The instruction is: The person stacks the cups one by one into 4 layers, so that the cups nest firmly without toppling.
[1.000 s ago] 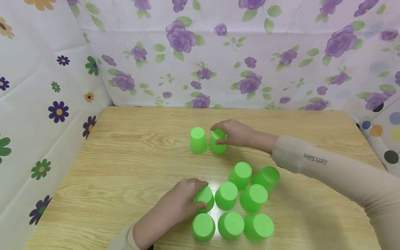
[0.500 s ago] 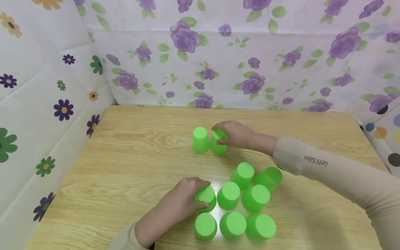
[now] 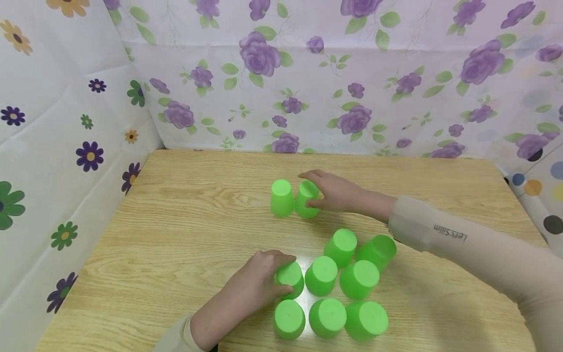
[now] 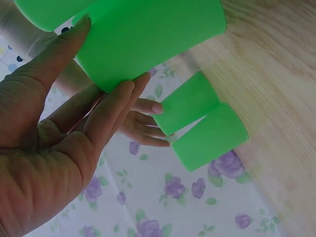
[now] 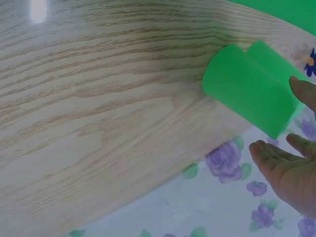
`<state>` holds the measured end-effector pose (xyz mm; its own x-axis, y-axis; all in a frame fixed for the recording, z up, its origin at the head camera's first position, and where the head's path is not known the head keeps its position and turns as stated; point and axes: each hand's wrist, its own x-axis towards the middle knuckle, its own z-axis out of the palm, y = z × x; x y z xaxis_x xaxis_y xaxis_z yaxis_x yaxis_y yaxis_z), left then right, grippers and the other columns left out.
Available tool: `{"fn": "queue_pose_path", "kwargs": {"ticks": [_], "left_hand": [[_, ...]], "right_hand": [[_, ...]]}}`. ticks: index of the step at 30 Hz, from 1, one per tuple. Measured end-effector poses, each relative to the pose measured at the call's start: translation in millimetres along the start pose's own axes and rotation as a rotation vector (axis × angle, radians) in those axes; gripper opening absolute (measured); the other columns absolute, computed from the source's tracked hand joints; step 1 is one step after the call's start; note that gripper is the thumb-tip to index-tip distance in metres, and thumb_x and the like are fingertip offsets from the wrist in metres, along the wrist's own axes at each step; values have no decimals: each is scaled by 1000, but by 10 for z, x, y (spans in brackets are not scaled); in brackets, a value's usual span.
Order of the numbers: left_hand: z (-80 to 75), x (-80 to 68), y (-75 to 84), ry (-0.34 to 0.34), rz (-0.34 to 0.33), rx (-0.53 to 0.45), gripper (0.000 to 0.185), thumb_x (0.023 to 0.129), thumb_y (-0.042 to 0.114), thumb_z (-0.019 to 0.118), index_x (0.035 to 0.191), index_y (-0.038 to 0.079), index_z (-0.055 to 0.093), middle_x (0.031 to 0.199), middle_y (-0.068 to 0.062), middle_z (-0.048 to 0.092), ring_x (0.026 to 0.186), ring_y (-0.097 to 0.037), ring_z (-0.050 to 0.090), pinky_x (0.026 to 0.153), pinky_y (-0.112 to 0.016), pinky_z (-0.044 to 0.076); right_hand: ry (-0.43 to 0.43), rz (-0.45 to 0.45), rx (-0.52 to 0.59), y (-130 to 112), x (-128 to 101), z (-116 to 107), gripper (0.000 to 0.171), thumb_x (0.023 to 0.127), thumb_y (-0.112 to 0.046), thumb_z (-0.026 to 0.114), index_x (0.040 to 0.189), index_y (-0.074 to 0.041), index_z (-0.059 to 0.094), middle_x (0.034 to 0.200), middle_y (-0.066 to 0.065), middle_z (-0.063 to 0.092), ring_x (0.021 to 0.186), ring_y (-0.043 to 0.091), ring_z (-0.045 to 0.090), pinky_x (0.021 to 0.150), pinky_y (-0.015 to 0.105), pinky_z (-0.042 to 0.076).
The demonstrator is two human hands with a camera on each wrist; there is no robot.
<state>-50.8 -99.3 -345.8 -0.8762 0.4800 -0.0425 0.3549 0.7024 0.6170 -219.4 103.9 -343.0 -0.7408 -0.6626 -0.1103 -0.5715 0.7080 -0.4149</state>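
Note:
My left hand (image 3: 252, 283) has its thumb and fingers around a green plastic cup (image 3: 291, 277), which stands upside down at the left of a group. In the left wrist view the thumb presses one side of this cup (image 4: 143, 44) and the fingertips touch the other. Farther back, two more upside-down green cups stand side by side. My right hand (image 3: 337, 193) is beside the right one (image 3: 304, 198), thumb and fingers spread around it. A gap shows between those fingers and the cup (image 5: 247, 89) in the right wrist view. The left cup (image 3: 281, 200) stands by itself, untouched.
Several other green cups are grouped at the front of the wooden table (image 3: 184, 234). One cup (image 3: 378, 249) at the group's right shows its hollow mouth. A floral sheet (image 3: 211, 88) hangs behind the table, and another patterned sheet (image 3: 48, 161) covers the left side.
The right hand's fingers have loosened and drawn slightly away from the back cup, which stays in place. The left hand keeps hold of its cup. The view has shifted slightly.

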Motion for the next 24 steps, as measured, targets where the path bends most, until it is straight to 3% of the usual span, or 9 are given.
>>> {"fn": "queue_pose_path", "kwargs": {"ticks": [6,10,15,19,24], "left_hand": [[58,-43,2,36,-11,-11,48,70,10,80,113,-1,63,108,-14,66,97,-23,64,80,-31,54],[87,-69,-24,68,42,43,49,71,11,80,114,-1,60,107,-13,64,94,-23,64,77,-29,55],[59,16,-69,58,99,45,48,70,11,81,112,-1,61,105,-13,65,93,-21,64,75,-23,55],[-64,94,-68,77,100,52,48,68,12,81,111,-1,62,106,-13,66,93,-21,64,76,-21,54],[-348,231,10,178,131,38,50,68,8,82,112,-1,62,109,-12,65,99,-21,63,83,-26,53]], "right_hand": [[56,28,23,121,-322,-38,71,89,-34,62,146,-10,27,145,17,35,130,34,38,105,49,36],[83,29,50,150,-600,-25,72,91,-37,59,148,-12,23,144,14,38,129,31,40,104,48,38],[89,34,117,117,-888,30,70,90,-37,60,147,-14,25,144,10,38,130,28,39,106,47,35],[54,47,181,26,-1070,99,71,88,-41,62,146,-15,30,146,8,36,134,29,34,108,49,31],[86,21,140,-109,-1230,175,66,87,-41,63,143,-17,37,148,6,34,132,30,37,104,49,36]]}}
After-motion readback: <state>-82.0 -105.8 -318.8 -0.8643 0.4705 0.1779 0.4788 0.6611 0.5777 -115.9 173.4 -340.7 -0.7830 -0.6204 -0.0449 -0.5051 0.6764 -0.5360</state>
